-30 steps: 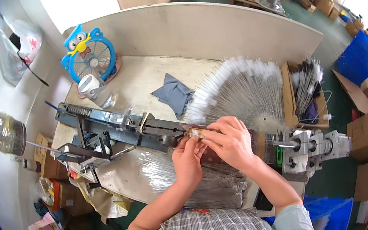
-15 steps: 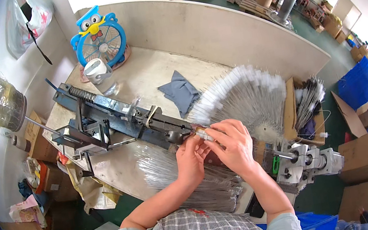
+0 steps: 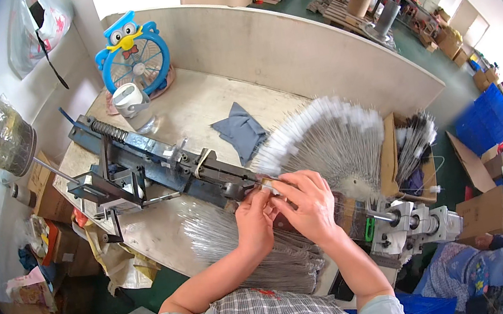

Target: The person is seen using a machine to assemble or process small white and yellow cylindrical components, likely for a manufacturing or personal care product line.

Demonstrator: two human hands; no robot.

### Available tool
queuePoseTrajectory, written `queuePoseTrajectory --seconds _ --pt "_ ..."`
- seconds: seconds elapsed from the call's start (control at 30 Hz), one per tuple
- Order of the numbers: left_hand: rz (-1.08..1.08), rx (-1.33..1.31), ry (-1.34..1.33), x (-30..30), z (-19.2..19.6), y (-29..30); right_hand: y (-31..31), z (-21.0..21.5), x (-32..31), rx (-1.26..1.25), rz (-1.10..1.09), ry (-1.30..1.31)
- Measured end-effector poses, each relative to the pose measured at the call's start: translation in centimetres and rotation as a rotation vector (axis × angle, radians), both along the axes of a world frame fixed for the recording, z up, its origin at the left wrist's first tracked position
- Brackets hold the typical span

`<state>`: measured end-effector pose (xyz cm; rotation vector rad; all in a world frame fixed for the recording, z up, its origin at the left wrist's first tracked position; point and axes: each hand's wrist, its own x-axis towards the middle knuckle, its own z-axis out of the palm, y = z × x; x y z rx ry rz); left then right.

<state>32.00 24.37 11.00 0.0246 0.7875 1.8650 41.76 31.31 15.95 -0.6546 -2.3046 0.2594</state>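
Both hands meet at the right end of a long dark metal bench device [image 3: 166,160] with a spring and a rubber band on it. My right hand [image 3: 307,206] is closed, its thumb and fingers pinching a small white piece [image 3: 269,187] by the device's tip. Close beside it, my left hand [image 3: 255,223] is closed too, fingertips pressed together; what they hold is hidden. Under my wrists lies a thick bundle of thin metal wires [image 3: 280,254]. Beyond my right hand, a fanned pile of thin wires with white tufted ends [image 3: 334,137] covers the table.
A grey cloth [image 3: 240,134], a clear cup with a white lid [image 3: 132,103] and a blue cartoon-shaped fan [image 3: 135,60] stand farther back. On the right are a cardboard box of white-tipped wires [image 3: 414,147] and a metal clamp-like mechanism [image 3: 413,223]. A person in patterned blue clothing [image 3: 474,273] is at lower right.
The view has shifted slightly. My right-hand fingers have drawn in closer to my left fingertips around the small white piece. A person in patterned clothing has come into view at lower right.
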Motion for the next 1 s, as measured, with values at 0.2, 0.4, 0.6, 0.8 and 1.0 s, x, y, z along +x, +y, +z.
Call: queuePoseTrajectory --seconds 0.2,0.4,0.6,0.8,1.0 --pt "-0.01 -0.003 0.029 0.0 0.8 0.0 -0.1 -0.1 -1.0 -0.045 -0.009 -0.025" --pt "-0.051 0.023 -0.033 -0.4 -0.1 -0.4 -0.1 0.1 -1.3 -0.057 0.001 0.021" --pt "-0.043 -0.011 0.004 -0.4 1.0 -0.5 -0.5 0.2 -1.3 0.0 -0.073 0.01" --pt "-0.016 0.012 0.037 -0.1 0.7 -0.3 -0.2 -0.2 -0.3 0.029 -0.076 0.024" --pt "-0.038 -0.019 0.034 -0.1 1.4 -0.2 -0.1 -0.4 0.1 0.01 -0.055 -0.007"
